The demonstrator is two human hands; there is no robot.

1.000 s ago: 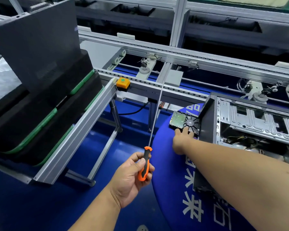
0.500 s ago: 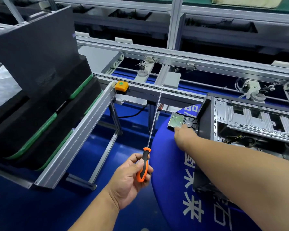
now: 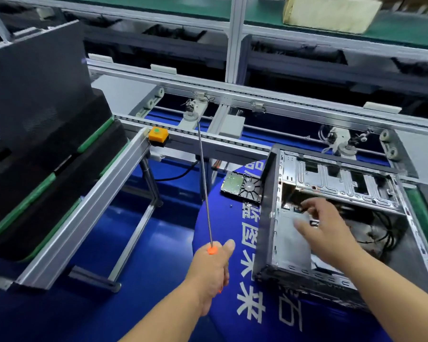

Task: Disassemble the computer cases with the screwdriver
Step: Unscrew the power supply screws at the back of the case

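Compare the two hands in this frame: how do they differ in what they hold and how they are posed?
The left hand grips the screwdriver by its orange handle, shaft pointing up and away; the right hand holds nothing. The left hand's fingers are curled tight; the right hand's are spread and relaxed. The left hand is outside the computer case, over the blue mat; the right hand reaches over the case's open side. Both are bare.

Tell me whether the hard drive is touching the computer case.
Cannot tell. In the head view the hard drive runs behind the computer case front panel, hiding any contact.
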